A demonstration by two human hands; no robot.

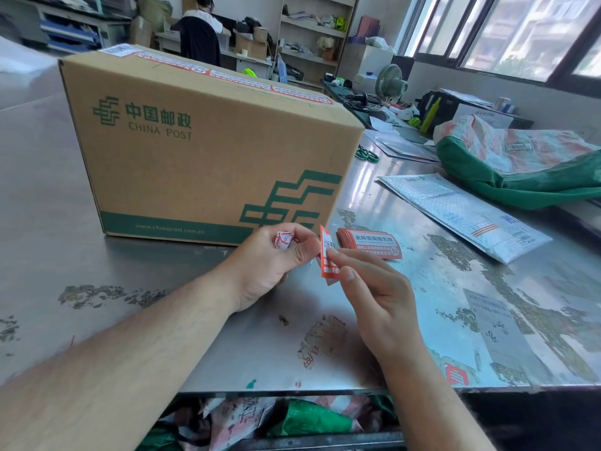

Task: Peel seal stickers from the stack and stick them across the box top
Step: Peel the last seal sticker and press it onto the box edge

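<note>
left hand (pixel 270 262): you've got a crumpled wad of backing paper (pixel 284 239) tucked in your fingers, and your thumb's pinching the near-left edge of 1 sticker (pixel 328 255)
right hand (pixel 374 294): fingertips closed on that same sticker from the right, so both hands hold it upright over the tabletop (pixel 97 288)
stack (pixel 370 244): flat on the tabletop just right of the sticker, near the box's right corner
box (pixel 201 148): sits just beyond your hands, red seal stickers (pixel 234 80) already running along its top
</note>
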